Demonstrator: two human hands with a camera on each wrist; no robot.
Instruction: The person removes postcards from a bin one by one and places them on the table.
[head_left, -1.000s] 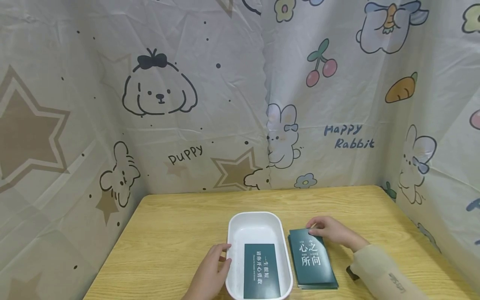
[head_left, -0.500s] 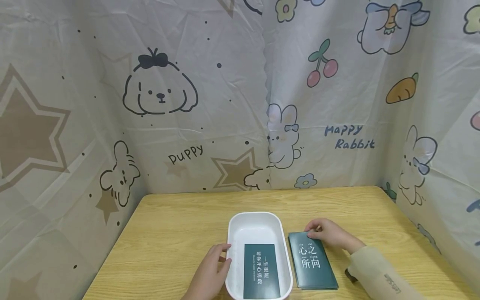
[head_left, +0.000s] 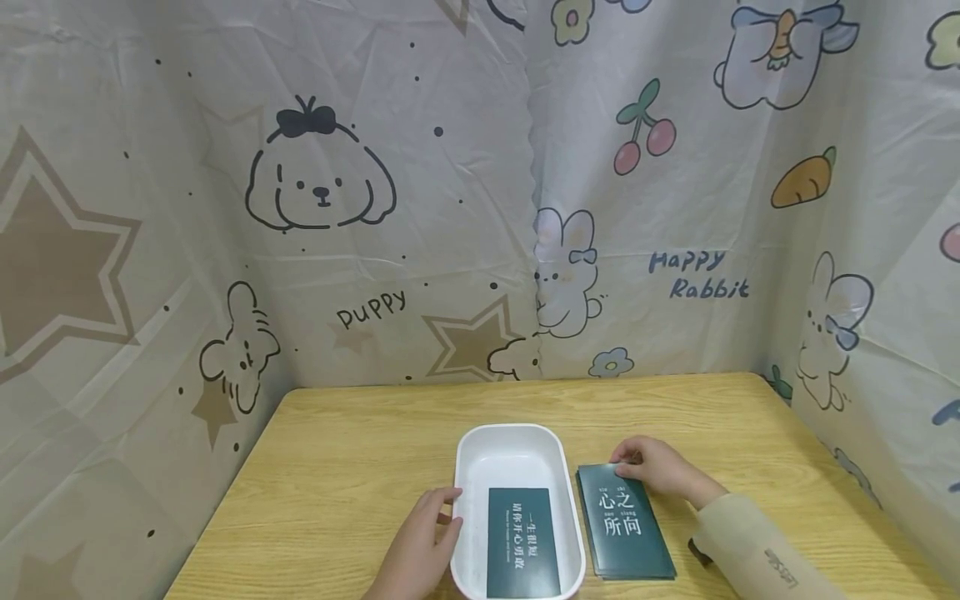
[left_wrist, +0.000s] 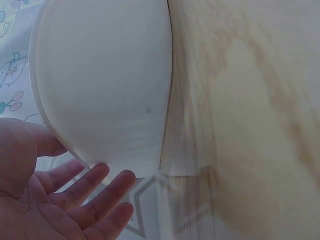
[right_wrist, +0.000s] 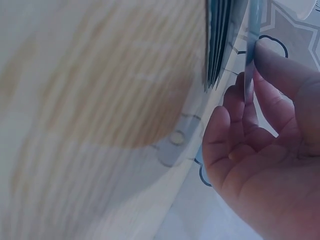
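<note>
At the front middle a white plastic tray (head_left: pixel 510 429) holds a dark green card (head_left: pixel 522 542) with white printed characters, lying flat. My left hand (head_left: pixel 422 537) rests at the tray's left rim; in the left wrist view its fingers (left_wrist: pixel 100 177) lie loosely along the outer wall. To the tray's right is a stack of similar green cards (right_wrist: pixel 216 45). My right hand (head_left: pixel 660 469) pinches the top card (head_left: pixel 626 542) at its far edge between thumb and fingers. In the right wrist view that edge stands apart from the stack underneath.
The light wood table (head_left: pixel 360 467) carries all of this. A patterned cloth (head_left: pixel 420 217) with cartoon animals hangs behind and on both sides. A beige sleeve (head_left: pixel 757 542) covers the right forearm, with a dark band beside the wrist.
My right hand has drawn slightly toward me, and the top card now lines up more closely with the stack. The left hand and tray stay put.
</note>
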